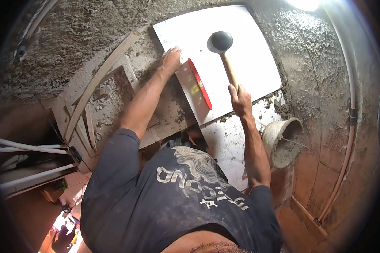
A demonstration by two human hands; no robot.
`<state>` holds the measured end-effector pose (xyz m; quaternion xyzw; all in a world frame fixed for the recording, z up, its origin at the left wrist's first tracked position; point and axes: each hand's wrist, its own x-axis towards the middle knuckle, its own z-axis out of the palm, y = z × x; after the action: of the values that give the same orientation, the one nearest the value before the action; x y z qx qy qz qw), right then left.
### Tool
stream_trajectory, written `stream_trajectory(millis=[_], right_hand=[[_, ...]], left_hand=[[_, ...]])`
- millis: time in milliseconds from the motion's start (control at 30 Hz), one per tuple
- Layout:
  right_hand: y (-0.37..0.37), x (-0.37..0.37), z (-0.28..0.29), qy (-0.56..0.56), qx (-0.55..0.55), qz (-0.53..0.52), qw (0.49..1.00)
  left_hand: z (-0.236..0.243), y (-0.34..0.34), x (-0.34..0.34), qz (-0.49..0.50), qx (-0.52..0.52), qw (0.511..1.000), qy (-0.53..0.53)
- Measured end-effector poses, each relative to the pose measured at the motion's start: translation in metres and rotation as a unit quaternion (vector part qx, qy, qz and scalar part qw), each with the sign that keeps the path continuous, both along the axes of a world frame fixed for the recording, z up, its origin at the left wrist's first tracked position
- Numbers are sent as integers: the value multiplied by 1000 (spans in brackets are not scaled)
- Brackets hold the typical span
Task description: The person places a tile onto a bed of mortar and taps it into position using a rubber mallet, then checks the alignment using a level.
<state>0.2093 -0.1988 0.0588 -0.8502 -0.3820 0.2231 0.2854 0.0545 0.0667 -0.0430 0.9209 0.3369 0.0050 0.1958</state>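
A large white tile [249, 71] lies on a mortar-covered surface. My right hand [240, 100] is closed around the wooden handle of a rubber mallet [221, 41], whose black head is over the tile. My left hand [171, 60] rests at the tile's left edge, its fingers on the tile and not wrapped round anything. Between my hands, near that same edge, a red spirit level [200, 84] with a yellow-green vial lies on the tile.
Right of my right forearm, a mortar-caked bucket [283, 142] stands tilted beside a splattered white panel [226, 143]. A curved wooden strip [101, 76] and other boards lie to the left. Rough mortared walls surround the tile, with a pipe [351, 126] running along the right one.
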Motion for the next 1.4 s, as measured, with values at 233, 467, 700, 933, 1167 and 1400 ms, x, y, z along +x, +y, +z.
stream_trajectory(millis=[233,467,700,933,1167,1400], right_hand=[[88,5,-20,-24,-54,69,996],[101,5,-47,-25,2,74,997],[100,4,-38,17,-66,60,996],[74,21,-61,-79,41,93,992],[-4,-9,-21,29,49,-23,998],[37,2,-17,-58,104,-3,993]], left_hand=[[-38,1,-5,44,58,996,-57],[-5,-4,-2,38,-4,999,-30],[1,-9,-2,49,-23,998,-16],[-3,-5,-5,30,-11,999,-22],[-14,-5,-11,13,-16,996,-89],[-5,-5,-15,-12,-9,997,-75]])
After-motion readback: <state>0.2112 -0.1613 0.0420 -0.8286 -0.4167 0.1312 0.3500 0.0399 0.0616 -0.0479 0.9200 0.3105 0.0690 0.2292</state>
